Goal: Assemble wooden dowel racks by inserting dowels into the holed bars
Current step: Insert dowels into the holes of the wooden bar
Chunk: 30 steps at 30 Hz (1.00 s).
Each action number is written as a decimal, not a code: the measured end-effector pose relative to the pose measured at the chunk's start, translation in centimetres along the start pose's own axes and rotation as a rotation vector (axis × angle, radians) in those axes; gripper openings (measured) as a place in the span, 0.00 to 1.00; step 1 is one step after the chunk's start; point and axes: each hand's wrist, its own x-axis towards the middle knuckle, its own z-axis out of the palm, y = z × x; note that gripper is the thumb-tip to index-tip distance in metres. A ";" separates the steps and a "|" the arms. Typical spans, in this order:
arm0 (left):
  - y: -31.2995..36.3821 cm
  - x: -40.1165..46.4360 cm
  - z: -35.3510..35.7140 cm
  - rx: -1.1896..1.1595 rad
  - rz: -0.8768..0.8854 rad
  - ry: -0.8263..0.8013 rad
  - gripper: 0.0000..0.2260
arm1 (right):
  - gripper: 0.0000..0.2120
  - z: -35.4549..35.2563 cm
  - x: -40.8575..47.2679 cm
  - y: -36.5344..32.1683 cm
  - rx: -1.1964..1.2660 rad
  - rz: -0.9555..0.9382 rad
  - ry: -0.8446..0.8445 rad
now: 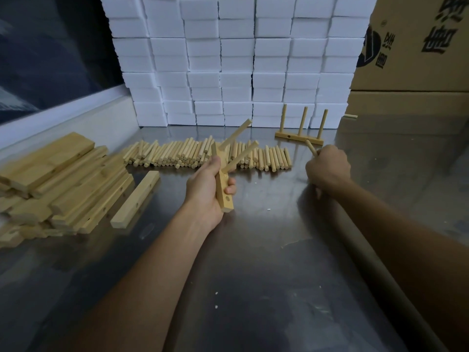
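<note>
My left hand (206,189) grips a holed wooden bar (224,196) held upright above the metal table. Two dowels (239,154) stick out of the bar and slant up to the right. An empty hole shows near the bar's lower end. My right hand (327,167) is curled round a single dowel (311,147), whose tip pokes out above the fist. A row of loose dowels (177,154) lies across the table behind my left hand. A finished rack (299,137) with three upright dowels stands at the back right.
A heap of holed bars (63,184) lies at the left, with one bar (135,199) apart beside it. Stacked white foam blocks (236,59) wall off the back. Cardboard boxes (416,47) stand at the right. One stray dowel (351,116) lies by the boxes.
</note>
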 end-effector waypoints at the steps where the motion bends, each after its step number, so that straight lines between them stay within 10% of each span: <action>1: 0.0 0.0 0.0 0.000 -0.002 0.004 0.11 | 0.08 0.0 -0.4 -0.2 0.034 -0.025 0.009; 16: 0.7 -0.4 0.1 -0.052 -0.032 0.036 0.19 | 0.07 0.2 -10.8 -3.6 0.220 -0.967 -0.100; 30: 0.4 -0.2 0.0 0.049 0.021 0.066 0.14 | 0.10 -0.8 -12.0 -6.1 -0.183 -1.126 -0.060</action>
